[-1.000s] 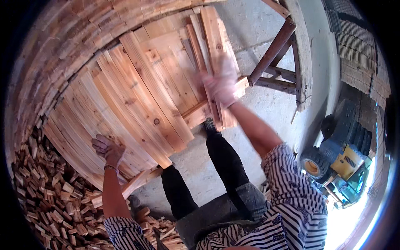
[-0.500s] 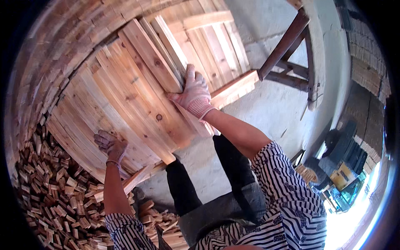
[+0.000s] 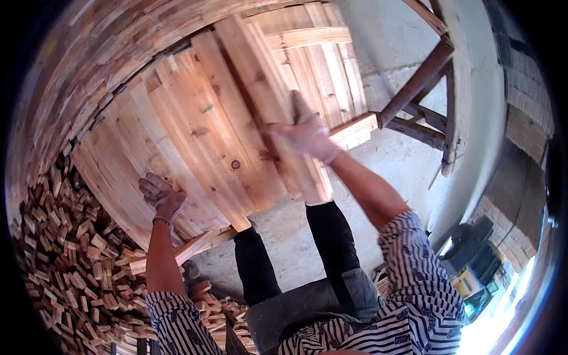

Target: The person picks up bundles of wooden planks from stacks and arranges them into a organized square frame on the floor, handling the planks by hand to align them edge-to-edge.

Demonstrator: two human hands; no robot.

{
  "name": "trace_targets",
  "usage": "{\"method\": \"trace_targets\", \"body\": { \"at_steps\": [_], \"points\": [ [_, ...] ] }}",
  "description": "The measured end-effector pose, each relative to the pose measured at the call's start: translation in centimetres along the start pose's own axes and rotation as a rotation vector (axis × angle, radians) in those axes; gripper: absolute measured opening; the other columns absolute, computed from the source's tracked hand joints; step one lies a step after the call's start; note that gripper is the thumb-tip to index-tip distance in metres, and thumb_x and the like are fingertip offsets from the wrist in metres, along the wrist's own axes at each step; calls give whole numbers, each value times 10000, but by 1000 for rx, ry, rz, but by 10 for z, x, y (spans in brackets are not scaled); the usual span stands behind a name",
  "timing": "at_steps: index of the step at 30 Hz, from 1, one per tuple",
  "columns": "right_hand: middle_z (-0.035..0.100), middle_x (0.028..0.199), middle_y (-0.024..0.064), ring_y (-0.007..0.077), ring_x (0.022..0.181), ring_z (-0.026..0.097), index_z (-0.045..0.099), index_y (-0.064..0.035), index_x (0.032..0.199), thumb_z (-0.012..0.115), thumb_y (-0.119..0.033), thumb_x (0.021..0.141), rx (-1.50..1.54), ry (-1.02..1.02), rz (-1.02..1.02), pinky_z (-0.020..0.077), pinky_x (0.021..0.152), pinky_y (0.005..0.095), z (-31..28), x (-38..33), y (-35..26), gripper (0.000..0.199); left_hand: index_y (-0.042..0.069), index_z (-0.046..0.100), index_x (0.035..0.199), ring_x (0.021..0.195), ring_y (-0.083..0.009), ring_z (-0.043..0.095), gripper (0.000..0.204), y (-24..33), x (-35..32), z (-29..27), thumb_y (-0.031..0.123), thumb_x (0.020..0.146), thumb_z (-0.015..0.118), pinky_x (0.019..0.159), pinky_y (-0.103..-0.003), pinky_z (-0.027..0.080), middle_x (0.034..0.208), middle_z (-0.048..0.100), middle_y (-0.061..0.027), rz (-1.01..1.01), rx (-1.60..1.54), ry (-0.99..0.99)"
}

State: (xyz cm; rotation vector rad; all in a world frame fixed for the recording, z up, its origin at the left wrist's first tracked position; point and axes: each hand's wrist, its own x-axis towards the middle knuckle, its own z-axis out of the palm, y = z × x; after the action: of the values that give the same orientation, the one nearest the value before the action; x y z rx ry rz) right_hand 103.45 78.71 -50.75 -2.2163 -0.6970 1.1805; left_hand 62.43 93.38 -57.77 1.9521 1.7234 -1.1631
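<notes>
My left hand (image 3: 163,195), in a pale work glove, lies flat with fingers outstretched on a row of wooden planks (image 3: 183,130) set side by side. Nothing is in its grasp. My right hand (image 3: 305,133), also gloved and smeared by motion, presses on a plank (image 3: 257,77) lying on top of the row. Its thumb reaches across the plank while the fingers point toward the far end. What those fingertips touch underneath is hidden. The plank's near end juts out above my knee.
Cut wood blocks (image 3: 83,260) are heaped at the left. A stacked wood wall (image 3: 106,65) curves along the far left side. To the right, a wooden trestle (image 3: 417,83) stands on the concrete floor (image 3: 378,171). Crosswise battens (image 3: 310,37) hold the planks at the far right.
My right hand has moved right, and the upper plank has shifted right and toward me, leaving a dark gap beside it. My left hand stays almost where it was.
</notes>
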Motion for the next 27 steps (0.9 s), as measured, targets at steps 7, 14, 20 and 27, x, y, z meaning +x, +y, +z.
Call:
{"method": "trace_targets", "body": {
  "at_steps": [7,14,20,27],
  "points": [
    [561,1381,251,268,1291,545,96,38,1604,826,-336,846,456,-321,183,419,1095,334,-15,27,39,1117,-56,-212,1539,1470,-622,-67,1357,-9,0,26,505,754,742,1163,-700,108,1586,-167,-407,29,9,105],
    [627,1291,255,228,1159,627,54,10,1614,829,-332,863,364,-289,184,495,982,311,-5,16,11,1132,-45,-174,1550,1474,-616,-57,1364,-15,0,25,476,722,777,1170,-678,127,1587,-134,-409,27,-5,77],
    [560,1393,275,236,1315,533,46,7,1617,803,-322,885,667,-276,96,420,1088,316,-3,-5,14,1103,-38,-222,1543,1482,-597,-111,1393,-19,6,51,461,715,781,1188,-664,81,1591,-181,-398,-4,-1,124],
    [181,1635,321,335,1537,221,11,90,1583,732,-371,930,320,-270,21,265,1202,347,45,6,16,1076,-24,-226,1546,1487,-574,-145,1409,-15,14,48,480,709,791,1184,-668,76,1600,-195,-374,59,-34,157]
  ]
}}
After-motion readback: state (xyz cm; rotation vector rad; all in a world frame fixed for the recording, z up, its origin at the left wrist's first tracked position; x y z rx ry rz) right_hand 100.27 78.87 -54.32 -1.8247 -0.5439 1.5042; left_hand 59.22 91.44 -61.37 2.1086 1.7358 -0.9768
